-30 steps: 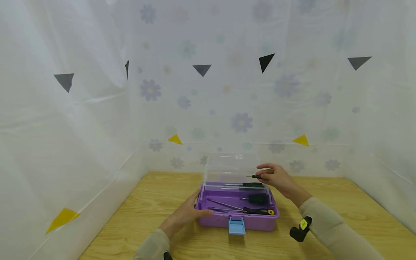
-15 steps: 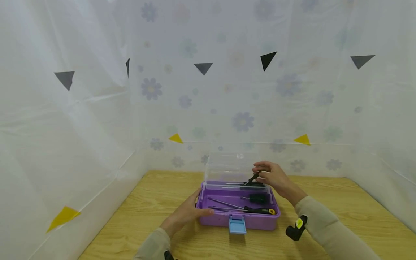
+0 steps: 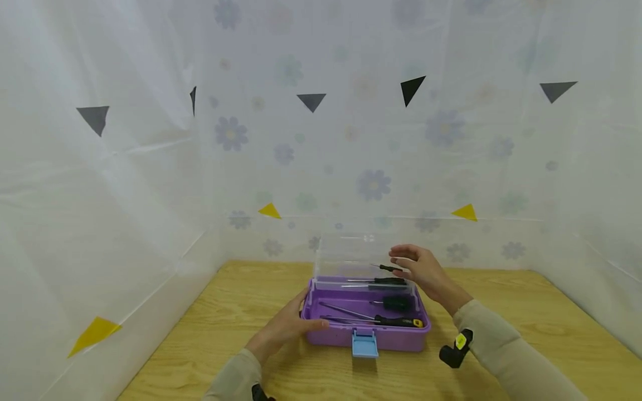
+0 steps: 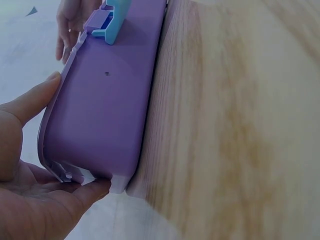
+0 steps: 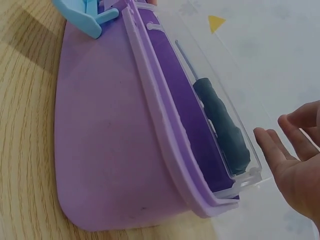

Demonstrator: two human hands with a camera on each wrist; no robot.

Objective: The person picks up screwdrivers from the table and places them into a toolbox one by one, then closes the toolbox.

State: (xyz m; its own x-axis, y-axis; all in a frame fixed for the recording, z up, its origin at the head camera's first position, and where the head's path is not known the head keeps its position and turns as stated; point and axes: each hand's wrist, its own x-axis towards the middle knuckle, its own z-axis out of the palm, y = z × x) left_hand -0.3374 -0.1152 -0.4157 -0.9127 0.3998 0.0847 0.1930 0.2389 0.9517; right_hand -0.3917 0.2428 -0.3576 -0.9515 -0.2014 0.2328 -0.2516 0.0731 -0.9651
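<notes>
A purple toolbox [image 3: 341, 337] with a clear lid raised at the back sits on the wooden table. My left hand [image 3: 288, 328] grips its left end, thumb on the front rim and fingers round the side. At the back right, my right hand [image 3: 426, 273] has its fingers apart beside the clear tray. A small dark screwdriver [image 3: 388, 268] shows by its fingertips, and no grip on it is visible. Screwdrivers [image 3: 390, 280] with dark handles lie in the tray. Below are a stubby dark screwdriver [image 3: 396, 303] and a black screwdriver with a yellow end [image 3: 401, 322].
A light blue latch [image 3: 364, 345] hangs down at the box's front. White sheeting [image 3: 371, 139] with faint flowers and black and yellow triangles encloses the table [image 3: 200, 345] at the back and sides.
My right hand lowered the small screwdriver it was pinching towards the clear tray, then its fingers spread away from it. My left hand keeps its hold on the box.
</notes>
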